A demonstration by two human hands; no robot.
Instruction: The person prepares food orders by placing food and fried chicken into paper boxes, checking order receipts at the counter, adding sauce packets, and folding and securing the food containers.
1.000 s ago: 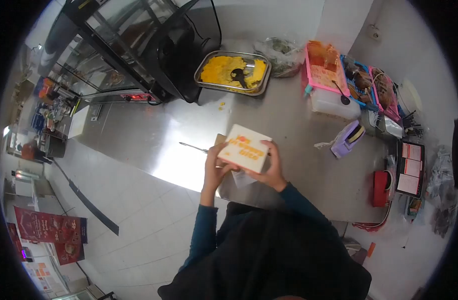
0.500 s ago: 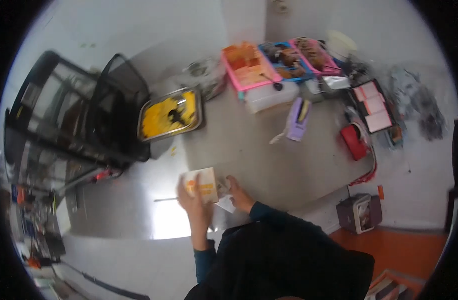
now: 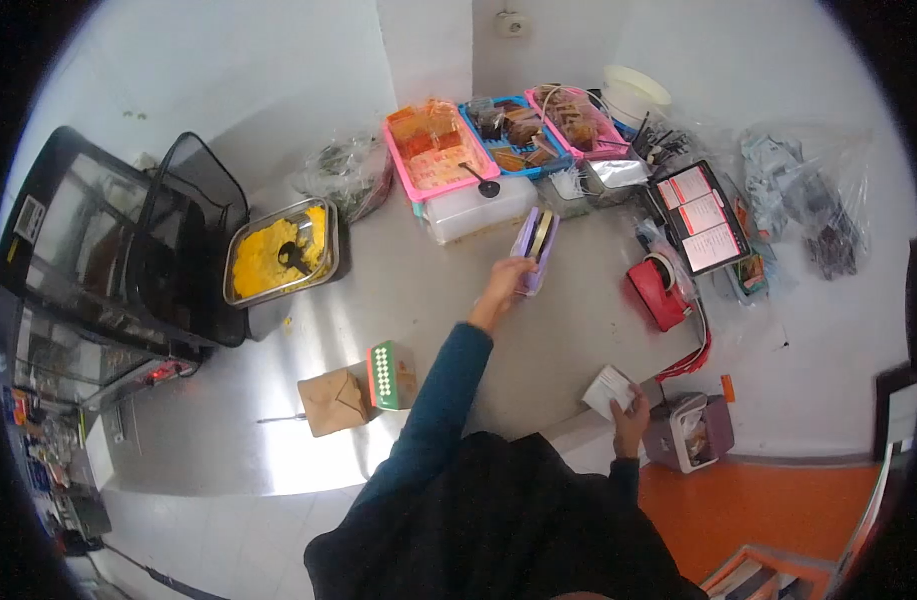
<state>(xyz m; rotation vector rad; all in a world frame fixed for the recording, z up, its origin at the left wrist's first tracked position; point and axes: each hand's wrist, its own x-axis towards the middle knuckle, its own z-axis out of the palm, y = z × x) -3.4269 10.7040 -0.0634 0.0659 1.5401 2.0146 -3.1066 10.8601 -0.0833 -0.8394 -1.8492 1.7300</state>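
My left hand (image 3: 507,284) reaches forward to the near end of a purple tape dispenser (image 3: 541,236), its fingers closed there. Whether they pinch a strip of tape is too small to tell. Off to the right, at the table's front edge, my right hand (image 3: 631,418) holds a white paper slip (image 3: 609,390) with faint print. Left of my left forearm stand a brown kraft package (image 3: 334,402) with a folded flap and, beside it, a green box (image 3: 384,374) with a white pattern. A thin dark stick (image 3: 279,419) lies by the package.
A steel tray of yellow food (image 3: 279,255) with a black spoon stands by a glass display case (image 3: 89,250). Pink and blue baskets (image 3: 519,140) of packets line the back. A red pouch (image 3: 659,295), a black folder (image 3: 699,220) and a bin (image 3: 684,435) are right.
My left hand has let go of the box and moved forward to the tape dispenser. My right hand has moved right, carrying the white slip. The view has shifted too.
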